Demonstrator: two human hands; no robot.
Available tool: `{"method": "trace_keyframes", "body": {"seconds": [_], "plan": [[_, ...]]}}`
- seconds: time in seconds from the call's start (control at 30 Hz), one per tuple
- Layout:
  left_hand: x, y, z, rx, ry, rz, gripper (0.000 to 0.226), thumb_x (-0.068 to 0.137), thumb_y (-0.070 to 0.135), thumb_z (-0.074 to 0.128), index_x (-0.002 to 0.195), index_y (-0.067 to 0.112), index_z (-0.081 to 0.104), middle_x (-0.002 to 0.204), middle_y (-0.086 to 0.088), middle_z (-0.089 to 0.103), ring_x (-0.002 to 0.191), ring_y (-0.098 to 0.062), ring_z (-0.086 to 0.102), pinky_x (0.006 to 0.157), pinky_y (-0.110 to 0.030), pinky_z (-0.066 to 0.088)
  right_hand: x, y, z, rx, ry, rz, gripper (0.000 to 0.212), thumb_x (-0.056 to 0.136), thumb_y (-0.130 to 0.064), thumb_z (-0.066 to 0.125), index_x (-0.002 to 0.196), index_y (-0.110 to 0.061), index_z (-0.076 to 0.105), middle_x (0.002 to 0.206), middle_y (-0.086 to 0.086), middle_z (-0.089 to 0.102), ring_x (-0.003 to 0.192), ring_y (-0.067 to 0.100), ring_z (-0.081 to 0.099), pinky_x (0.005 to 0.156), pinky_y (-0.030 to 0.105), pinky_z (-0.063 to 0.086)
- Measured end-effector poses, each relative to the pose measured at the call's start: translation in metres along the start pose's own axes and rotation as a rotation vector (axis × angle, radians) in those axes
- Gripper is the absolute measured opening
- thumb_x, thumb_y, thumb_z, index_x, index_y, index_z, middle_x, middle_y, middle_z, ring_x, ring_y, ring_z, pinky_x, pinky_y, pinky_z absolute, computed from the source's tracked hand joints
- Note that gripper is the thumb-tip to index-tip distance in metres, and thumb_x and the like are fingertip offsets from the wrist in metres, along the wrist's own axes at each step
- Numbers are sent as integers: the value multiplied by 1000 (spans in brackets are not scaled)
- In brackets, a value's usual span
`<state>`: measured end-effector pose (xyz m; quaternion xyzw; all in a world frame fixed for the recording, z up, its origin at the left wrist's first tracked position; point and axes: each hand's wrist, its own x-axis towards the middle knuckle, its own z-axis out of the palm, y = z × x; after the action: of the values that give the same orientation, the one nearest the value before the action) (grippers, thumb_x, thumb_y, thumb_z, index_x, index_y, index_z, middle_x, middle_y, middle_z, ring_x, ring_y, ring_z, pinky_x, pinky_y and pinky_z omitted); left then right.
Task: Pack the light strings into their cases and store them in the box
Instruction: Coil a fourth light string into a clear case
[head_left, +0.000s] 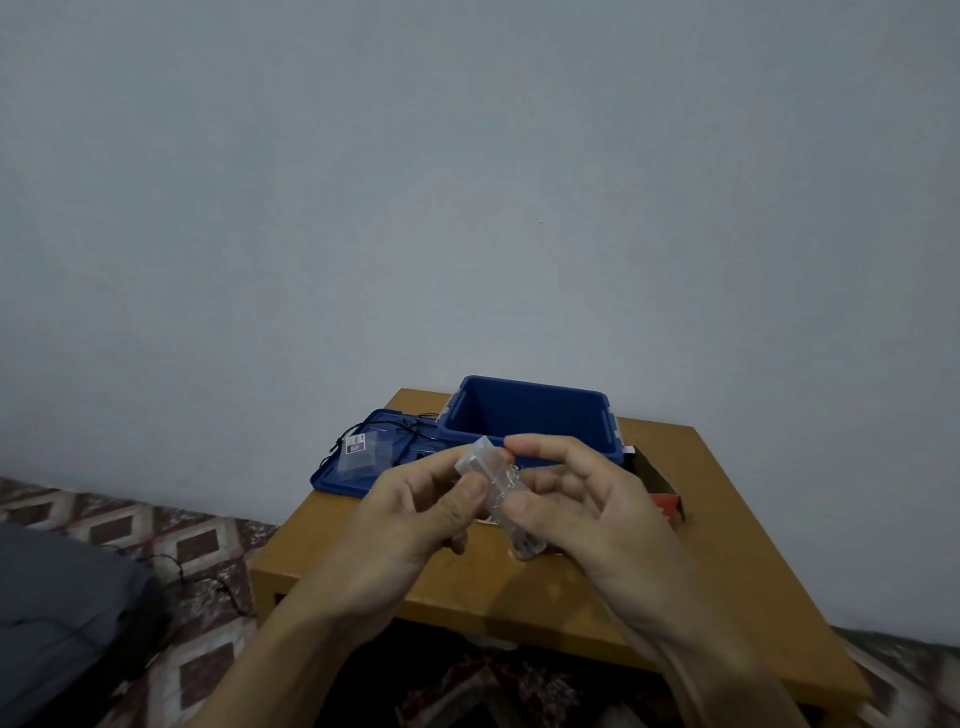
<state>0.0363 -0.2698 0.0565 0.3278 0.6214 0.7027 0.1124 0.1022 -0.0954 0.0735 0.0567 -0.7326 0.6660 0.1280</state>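
Both hands meet just in front of the open blue plastic box (527, 410), a little above the wooden counter (701, 551). The left hand (415, 514) pinches a small clear plastic case (488, 460) near its upper end, thumb on the near face. The right hand (587, 499) has its fingers (522, 505) curled round the case's other side. Something pale and wiry seems to show at the case's edge, but it is too small to be sure.

The main risk is probably the slick, thin case. If either pinch eases while the string is tucked in or the case is closed, it could twist out and drop to the counter short of the box. Springy wire could also bulge out and stop the case from closing.

Left of the box lies its flat blue lid (332, 475), carrying a loose black light string (358, 427) and a small clear labelled packet (363, 452). That string trails near the lid's edge, so a careless reach toward it could snag it and drag the packet off. Right of the box sits a red and black carton (665, 501).
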Motion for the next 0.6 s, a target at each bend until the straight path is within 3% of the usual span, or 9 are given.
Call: {"method": "trace_keyframes", "body": {"seconds": [0.1, 0.23, 0.33, 0.43, 0.6], "plan": [[0, 1, 2, 34, 14, 6, 38, 93, 39, 59, 125, 20, 70, 103, 0, 72, 79, -8, 56, 70, -34, 41, 1, 0, 2, -23, 45, -10, 35, 78, -40, 74, 112, -33, 70, 94, 2, 78, 89, 17, 76, 77, 34, 62], [-1, 0, 4, 101, 23, -3, 28, 95, 43, 57, 116, 32, 73, 96, 4, 71, 73, -6, 52, 72, -31, 43, 1, 1, 2, -23, 76, -30, 22, 81, -28, 76, 103, -30, 77, 92, -1, 78, 88, 12, 75, 71, 22, 59], [-3, -1, 4, 172, 20, 7, 29, 93, 40, 53, 113, 33, 73, 86, 13, 70, 69, -1, 51, 67, -20, 44, 0, 2, 1, -19, 62, -39, 21, 80, -22, 76, 100, -27, 80, 93, -11, 78, 92, 2, 72, 72, 17, 57], [-3, 0, 4, 240, 3, 2, 30, 94, 38, 50, 115, 34, 70, 76, 20, 64, 66, 3, 49, 64, -15, 43, 2, 6, -1, -18, 49, -2, 27, 74, -28, 78, 100, -23, 80, 96, -4, 78, 93, 11, 73, 73, 23, 59], [1, -3, -3, 346, -81, -37, 30, 96, 42, 48, 119, 41, 69, 90, 8, 64, 69, 0, 49, 65, -17, 43, 5, 13, -9, 40, 13, 120, 35, 72, -24, 81, 106, -14, 76, 99, 7, 78, 94, 25, 75, 80, 38, 62]]}}
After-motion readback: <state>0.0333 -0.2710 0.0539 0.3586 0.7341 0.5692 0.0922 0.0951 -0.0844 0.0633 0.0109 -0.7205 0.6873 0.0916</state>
